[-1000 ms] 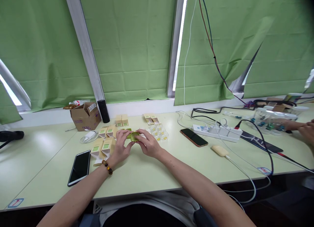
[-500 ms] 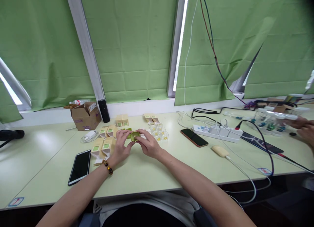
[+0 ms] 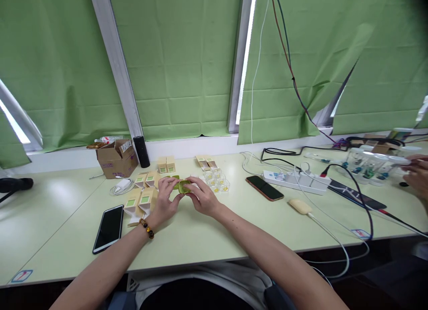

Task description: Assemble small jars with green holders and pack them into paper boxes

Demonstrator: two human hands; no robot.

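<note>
Over the middle of the table, a small green hinged box (image 3: 184, 187) is held between my two hands, its lid swung over to the left. My left hand (image 3: 166, 199) grips its left side with the fingers closed. On the right, my right hand (image 3: 203, 197) pinches the rim, with fingertips at the inside. What lies in the box is too small to tell. Small beige cartons with green windows (image 3: 147, 199) stand left of my left hand. Clear round cups with yellow bits inside (image 3: 219, 181) sit just beyond my right hand.
A black phone (image 3: 109, 229) lies at front left, another phone (image 3: 264, 188) at right. Nearby are a white power strip (image 3: 297, 181), a yellow mouse-shaped device (image 3: 300, 206) and cables. A brown cardboard box (image 3: 117, 159) stands back left. Another person's hand (image 3: 417, 174) is by clear jars (image 3: 371, 167).
My right fingers have shifted slightly at the green box's rim, and the box has barely moved. At far right the other person's hand has moved a little beside the jars.
</note>
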